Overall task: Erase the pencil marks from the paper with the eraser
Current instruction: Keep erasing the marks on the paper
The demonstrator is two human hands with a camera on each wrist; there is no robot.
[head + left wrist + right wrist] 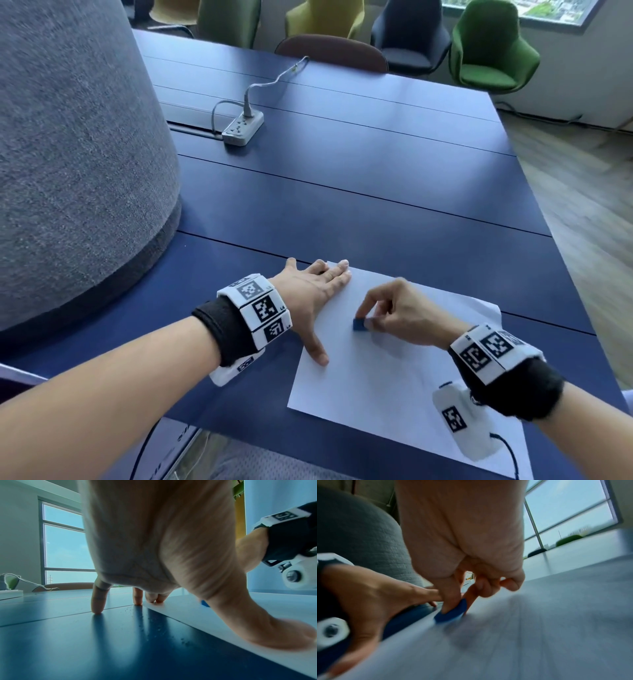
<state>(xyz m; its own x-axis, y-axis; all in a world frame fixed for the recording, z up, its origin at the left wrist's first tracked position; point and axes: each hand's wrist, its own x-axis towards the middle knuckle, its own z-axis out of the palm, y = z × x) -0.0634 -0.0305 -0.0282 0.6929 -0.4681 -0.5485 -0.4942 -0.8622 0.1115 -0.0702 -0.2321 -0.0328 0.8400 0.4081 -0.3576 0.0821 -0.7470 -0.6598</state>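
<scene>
A white sheet of paper (pixel 387 370) lies on the blue table (pixel 342 192), near its front edge. My left hand (pixel 315 294) lies flat with straight fingers, its fingertips and thumb pressing the sheet's left edge. My right hand (pixel 394 311) pinches a small blue eraser (pixel 360 324) between thumb and fingers, its lower edge on the paper. In the right wrist view the eraser (pixel 452 613) touches the blurred sheet (pixel 522 635). In the left wrist view the thumb (pixel 267 632) presses the paper (pixel 223 616), and a bit of the eraser (pixel 205 603) shows behind it. I make out no pencil marks.
A big grey fabric cylinder (pixel 68 154) stands on the table at the left. A white power strip (pixel 243 128) with a cable lies farther back. Coloured chairs (pixel 489 51) line the far side. Eraser crumbs (pixel 154 626) dot the table beside the sheet's left edge.
</scene>
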